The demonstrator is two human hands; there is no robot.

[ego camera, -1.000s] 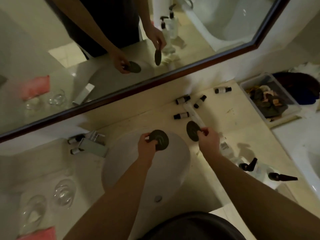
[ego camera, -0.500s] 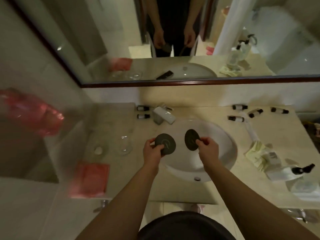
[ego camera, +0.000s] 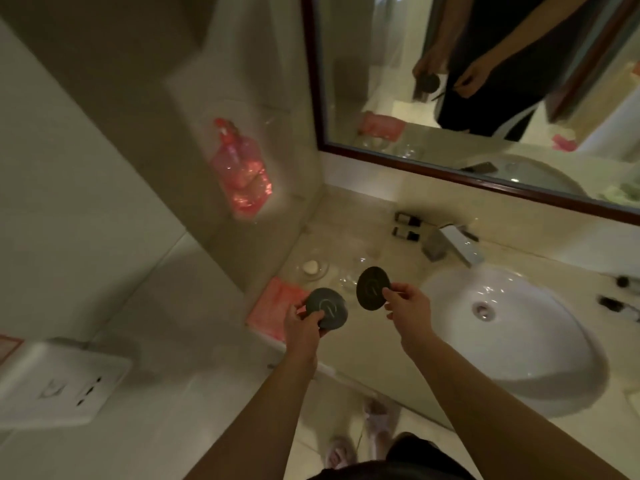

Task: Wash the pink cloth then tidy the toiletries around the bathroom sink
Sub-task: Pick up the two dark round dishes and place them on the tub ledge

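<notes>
Left hand [ego camera: 302, 322] pinching a dark round disc [ego camera: 327, 308] at its lower edge, disc face up and tilted toward the camera. Right hand [ego camera: 407, 304] pinching a second dark disc [ego camera: 372, 288] by its right rim, held more on edge. Both forearms reaching up from 6 o'clock, hands level and apart, raised above the tabletop [ego camera: 349, 216] just at 9 o'clock of the white sink [ego camera: 512, 334].

At 11 o'clock of the left hand, a clear glass dish [ego camera: 313, 268] holding a small white soap; another clear glass beside it, partly hidden behind the right-hand disc.

Pink cloth [ego camera: 273, 306] lying folded flat on the tabletop near its corner, directly at 9 o'clock of the left hand, touched by neither hand.

Two small dark-capped bottles [ego camera: 407, 226] lying beside the faucet [ego camera: 453, 244] at 12 o'clock; more small bottles at 3 o'clock past the sink. Mirror [ego camera: 485, 98] above.
</notes>
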